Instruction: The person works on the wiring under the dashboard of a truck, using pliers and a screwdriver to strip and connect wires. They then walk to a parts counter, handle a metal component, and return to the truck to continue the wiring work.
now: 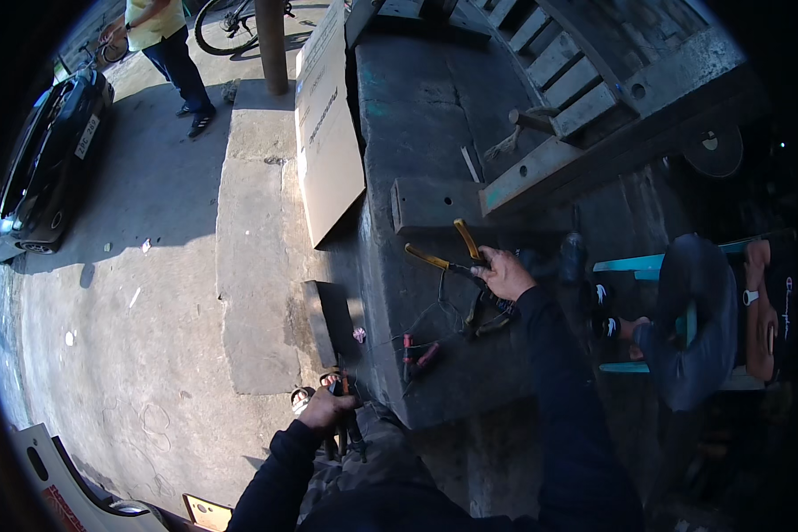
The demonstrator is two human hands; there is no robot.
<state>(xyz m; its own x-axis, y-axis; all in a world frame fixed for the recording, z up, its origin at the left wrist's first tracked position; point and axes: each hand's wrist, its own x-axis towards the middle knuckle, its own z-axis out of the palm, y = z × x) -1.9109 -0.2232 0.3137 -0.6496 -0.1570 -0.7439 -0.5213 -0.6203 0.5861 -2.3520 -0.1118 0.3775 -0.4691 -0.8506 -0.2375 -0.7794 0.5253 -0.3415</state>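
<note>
Over the dark slab, my right hand (507, 273) is closed at the near end of pliers with yellow handles (430, 257). The handles are spread apart and point away from me. Thin dark wires (452, 306) lie in loops just below that hand. A pair of red-handled pliers (418, 355) rests close to the slab's near edge. Low in the view, above my lap, my left hand (326, 409) is closed. Dark strands (344, 439) hang below it, and a small orange piece shows above it; what exactly it grips is hard to make out.
A cardboard sheet (328, 133) stands along the slab's left side, near a dark upright block (326, 324). Heavy metal framing (585, 133) fills the far right. Someone sits on a teal chair (629, 264) at right; another person (173, 53) stands near a dark car (49, 160).
</note>
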